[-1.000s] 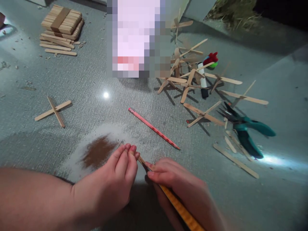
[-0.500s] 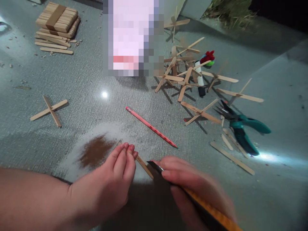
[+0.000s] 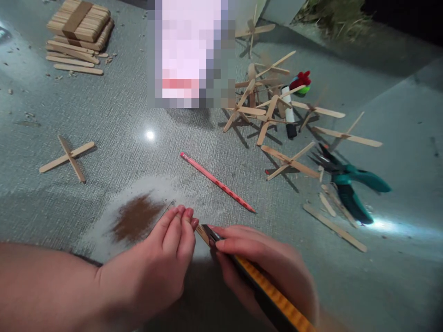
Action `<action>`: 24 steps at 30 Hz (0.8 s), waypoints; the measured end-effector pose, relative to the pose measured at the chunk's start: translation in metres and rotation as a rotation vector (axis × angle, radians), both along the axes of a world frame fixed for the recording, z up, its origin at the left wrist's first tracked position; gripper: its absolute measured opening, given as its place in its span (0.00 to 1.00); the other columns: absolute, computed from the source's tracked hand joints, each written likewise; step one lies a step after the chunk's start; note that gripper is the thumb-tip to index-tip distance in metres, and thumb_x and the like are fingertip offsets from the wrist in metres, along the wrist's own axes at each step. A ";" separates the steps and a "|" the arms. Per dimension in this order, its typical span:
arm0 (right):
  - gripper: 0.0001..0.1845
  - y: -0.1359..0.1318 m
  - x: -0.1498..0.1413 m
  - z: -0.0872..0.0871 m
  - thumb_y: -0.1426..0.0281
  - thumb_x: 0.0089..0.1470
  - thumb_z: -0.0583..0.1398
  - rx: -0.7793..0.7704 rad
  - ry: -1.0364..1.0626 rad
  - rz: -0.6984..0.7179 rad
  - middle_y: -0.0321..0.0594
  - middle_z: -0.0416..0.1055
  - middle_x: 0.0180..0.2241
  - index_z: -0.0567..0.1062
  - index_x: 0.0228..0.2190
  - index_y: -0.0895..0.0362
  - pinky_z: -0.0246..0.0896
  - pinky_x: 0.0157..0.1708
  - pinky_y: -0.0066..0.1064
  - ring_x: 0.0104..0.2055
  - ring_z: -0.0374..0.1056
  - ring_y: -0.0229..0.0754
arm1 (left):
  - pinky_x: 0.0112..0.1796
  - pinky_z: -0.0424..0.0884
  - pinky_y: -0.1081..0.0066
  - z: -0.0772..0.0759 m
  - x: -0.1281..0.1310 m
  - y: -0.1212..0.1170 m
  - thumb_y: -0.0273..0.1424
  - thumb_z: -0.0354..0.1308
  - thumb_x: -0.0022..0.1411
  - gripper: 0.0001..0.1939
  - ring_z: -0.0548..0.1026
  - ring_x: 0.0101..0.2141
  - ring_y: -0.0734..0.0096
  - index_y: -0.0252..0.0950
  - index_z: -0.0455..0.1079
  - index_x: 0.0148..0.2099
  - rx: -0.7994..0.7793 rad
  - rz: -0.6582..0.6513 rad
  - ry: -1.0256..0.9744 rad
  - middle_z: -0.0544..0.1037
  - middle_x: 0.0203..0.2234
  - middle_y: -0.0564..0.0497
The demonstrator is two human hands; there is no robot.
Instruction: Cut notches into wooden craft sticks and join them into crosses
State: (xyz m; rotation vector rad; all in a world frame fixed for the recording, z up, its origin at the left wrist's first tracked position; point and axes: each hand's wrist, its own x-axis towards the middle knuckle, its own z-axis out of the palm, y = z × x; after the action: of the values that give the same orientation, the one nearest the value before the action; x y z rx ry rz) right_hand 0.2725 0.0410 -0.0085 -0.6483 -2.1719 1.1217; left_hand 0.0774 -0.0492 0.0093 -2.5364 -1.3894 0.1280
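My left hand (image 3: 173,246) is closed on a wooden craft stick (image 3: 203,234), pressing it near the table surface. Part of the stick shows between the two hands; the rest is hidden under my left fingers. In my right hand (image 3: 266,260) is a yellow-and-black utility knife (image 3: 268,283), with fingers wrapped round it close to the blade. The blade tip rests at the stick, just right of my left fingertips. Beyond my hands lies a red pencil (image 3: 218,183), slanting down to the right. Brown powder (image 3: 138,217) is spread on a pale patch left of my left hand.
Bundled craft sticks (image 3: 78,23) lie at the far left, above a crossed stick pair (image 3: 70,157). Several crossed sticks (image 3: 268,120) cluster at the right around a white marker (image 3: 288,113). Teal-handled pliers (image 3: 346,177) and a loose stick (image 3: 335,228) lie nearer. A blurred-out object stands at the back.
My right hand has moved left with the utility knife, bringing the blade from beside the craft stick onto it. My left hand stays in place.
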 end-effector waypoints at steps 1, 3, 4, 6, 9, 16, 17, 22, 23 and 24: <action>0.20 0.000 0.000 0.001 0.82 0.55 0.61 -0.022 0.003 0.002 0.38 0.83 0.39 0.75 0.44 0.48 0.80 0.38 0.31 0.37 0.81 0.41 | 0.60 0.70 0.55 0.000 0.000 0.000 0.43 0.63 0.58 0.26 0.80 0.52 0.49 0.31 0.83 0.53 -0.002 -0.002 0.002 0.83 0.53 0.38; 0.20 -0.001 0.000 0.001 0.82 0.56 0.60 -0.049 0.005 0.005 0.38 0.83 0.39 0.75 0.44 0.47 0.79 0.37 0.32 0.36 0.81 0.41 | 0.60 0.70 0.55 0.001 -0.001 0.000 0.43 0.63 0.59 0.27 0.80 0.52 0.49 0.31 0.82 0.53 -0.006 -0.008 0.001 0.82 0.53 0.38; 0.19 0.000 0.001 0.002 0.82 0.56 0.60 -0.052 0.004 0.005 0.39 0.83 0.39 0.75 0.44 0.47 0.79 0.38 0.32 0.36 0.80 0.41 | 0.60 0.70 0.55 0.001 -0.001 0.000 0.43 0.63 0.59 0.27 0.80 0.52 0.48 0.31 0.82 0.54 -0.011 -0.007 0.002 0.82 0.53 0.38; 0.18 0.000 0.001 0.002 0.81 0.57 0.60 -0.041 -0.003 0.013 0.39 0.82 0.39 0.75 0.43 0.48 0.79 0.38 0.32 0.37 0.80 0.41 | 0.60 0.70 0.55 0.001 0.000 0.001 0.42 0.64 0.58 0.27 0.80 0.52 0.48 0.30 0.82 0.54 -0.019 -0.005 -0.002 0.82 0.53 0.38; 0.16 0.002 0.000 0.002 0.80 0.58 0.60 -0.002 -0.033 0.024 0.38 0.83 0.38 0.75 0.42 0.48 0.79 0.39 0.31 0.37 0.81 0.41 | 0.59 0.71 0.56 0.000 0.000 0.001 0.42 0.64 0.58 0.27 0.80 0.52 0.48 0.30 0.82 0.55 -0.015 -0.008 -0.009 0.82 0.53 0.37; 0.19 0.001 -0.002 -0.001 0.82 0.56 0.60 -0.001 -0.009 0.001 0.38 0.84 0.38 0.75 0.44 0.47 0.80 0.41 0.33 0.37 0.82 0.42 | 0.60 0.71 0.55 -0.001 0.000 0.001 0.43 0.64 0.59 0.27 0.80 0.53 0.47 0.29 0.82 0.54 -0.023 -0.010 -0.014 0.82 0.53 0.36; 0.19 0.001 -0.002 -0.001 0.82 0.56 0.61 -0.003 -0.004 0.003 0.38 0.84 0.38 0.75 0.44 0.48 0.80 0.41 0.33 0.37 0.82 0.42 | 0.60 0.71 0.55 0.000 0.000 0.001 0.43 0.64 0.59 0.27 0.80 0.52 0.47 0.29 0.82 0.54 -0.029 -0.012 -0.011 0.82 0.53 0.36; 0.17 0.001 -0.001 -0.001 0.82 0.54 0.61 -0.018 0.010 0.000 0.38 0.83 0.38 0.75 0.41 0.49 0.79 0.40 0.30 0.37 0.81 0.39 | 0.59 0.71 0.55 0.000 0.000 0.001 0.42 0.64 0.59 0.28 0.80 0.53 0.47 0.28 0.81 0.55 -0.023 -0.005 -0.009 0.82 0.53 0.35; 0.17 0.002 -0.001 -0.001 0.82 0.55 0.61 -0.016 0.004 0.003 0.37 0.83 0.38 0.75 0.41 0.49 0.79 0.39 0.29 0.37 0.81 0.39 | 0.59 0.71 0.55 0.000 0.000 0.001 0.42 0.64 0.59 0.28 0.80 0.52 0.47 0.28 0.81 0.55 -0.016 -0.008 -0.011 0.82 0.53 0.35; 0.17 0.002 -0.001 -0.001 0.82 0.55 0.61 -0.015 -0.002 0.007 0.37 0.83 0.38 0.75 0.41 0.49 0.79 0.39 0.29 0.37 0.81 0.39 | 0.60 0.71 0.54 0.000 0.000 0.001 0.42 0.64 0.59 0.28 0.80 0.52 0.47 0.27 0.81 0.55 -0.012 -0.008 -0.011 0.82 0.53 0.34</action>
State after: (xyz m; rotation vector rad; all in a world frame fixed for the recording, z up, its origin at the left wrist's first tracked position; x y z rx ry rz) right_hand 0.2717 0.0434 -0.0091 -0.6488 -2.1711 1.1430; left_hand 0.0775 -0.0484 0.0093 -2.5562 -1.3872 0.1214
